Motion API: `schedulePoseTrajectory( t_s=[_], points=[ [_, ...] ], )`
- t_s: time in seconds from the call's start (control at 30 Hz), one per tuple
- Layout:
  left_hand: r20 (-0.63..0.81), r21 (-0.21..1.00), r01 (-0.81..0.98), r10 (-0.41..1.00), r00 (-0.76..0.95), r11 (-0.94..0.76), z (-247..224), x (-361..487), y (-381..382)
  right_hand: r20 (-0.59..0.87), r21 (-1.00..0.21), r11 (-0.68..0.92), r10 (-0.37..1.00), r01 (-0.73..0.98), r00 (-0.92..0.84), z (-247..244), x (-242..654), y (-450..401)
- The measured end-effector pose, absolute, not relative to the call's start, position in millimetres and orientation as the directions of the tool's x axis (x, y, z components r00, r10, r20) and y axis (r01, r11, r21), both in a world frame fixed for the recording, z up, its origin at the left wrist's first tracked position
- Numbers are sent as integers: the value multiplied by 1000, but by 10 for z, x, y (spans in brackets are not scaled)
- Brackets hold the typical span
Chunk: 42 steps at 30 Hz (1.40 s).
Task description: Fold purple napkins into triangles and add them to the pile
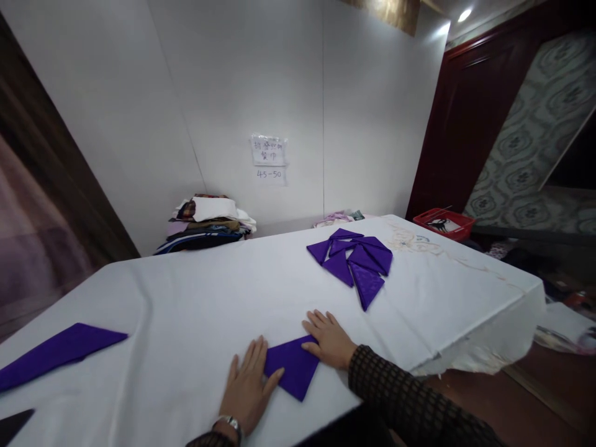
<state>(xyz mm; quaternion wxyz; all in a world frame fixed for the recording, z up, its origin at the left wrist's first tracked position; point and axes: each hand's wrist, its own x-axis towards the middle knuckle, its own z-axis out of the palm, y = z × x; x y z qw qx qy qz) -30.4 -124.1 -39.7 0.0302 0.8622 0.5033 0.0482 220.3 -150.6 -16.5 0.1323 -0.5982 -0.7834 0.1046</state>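
A folded purple cloth napkin [294, 367] lies flat on the white tablecloth [195, 310] in front of me, one corner pointing toward me. My left hand [249, 385] rests at its left edge, fingers stretched out, the thumb on the cloth. At the upper right corner lies my right hand [329, 340], fingers spread and thumb over the fabric. Both palms face down, and neither hand grips the napkin. Farther back, several purple napkins folded into triangles [339, 267] lie in an overlapping cluster. Another purple cloth [69, 347] lies folded at the left edge.
A pile of folded clothes [205, 223] stands behind the table's far left edge. More fabric [338, 218] lies at the far edge's middle. A red basket [444, 225] is beyond the right end. Paper signs [269, 160] hang on the wall. A dark corner [16, 425] shows lower left.
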Motion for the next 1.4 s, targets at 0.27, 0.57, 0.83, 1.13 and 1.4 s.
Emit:
schedulePoseTrajectory(
  t_s=[0.27, 0.57, 0.83, 1.13, 1.4],
  points=[
    [165, 50, 964, 954, 250, -261, -125, -390, -1238, 83, -299, 266, 964, 916, -253, -131, 2196, -1516],
    [126, 135, 772, 784, 608, -621, -169, 211, -1418, 65, -251, 265, 964, 931, -257, -132, 2208, -1515],
    [39, 143, 870, 881, 471, -471, -192, 24, -1351, 49, -257, 258, 966, 932, -253, -139, 2226, -1508],
    [103, 69, 949, 948, 301, -309, -21, 89, -1270, 57, -267, 256, 967, 929, -250, -156, 2232, -1508],
    [118, 157, 736, 752, 648, -659, -284, 296, -1339, 68, -261, 265, 964, 928, -256, -181, 2235, -1497]
  ],
)
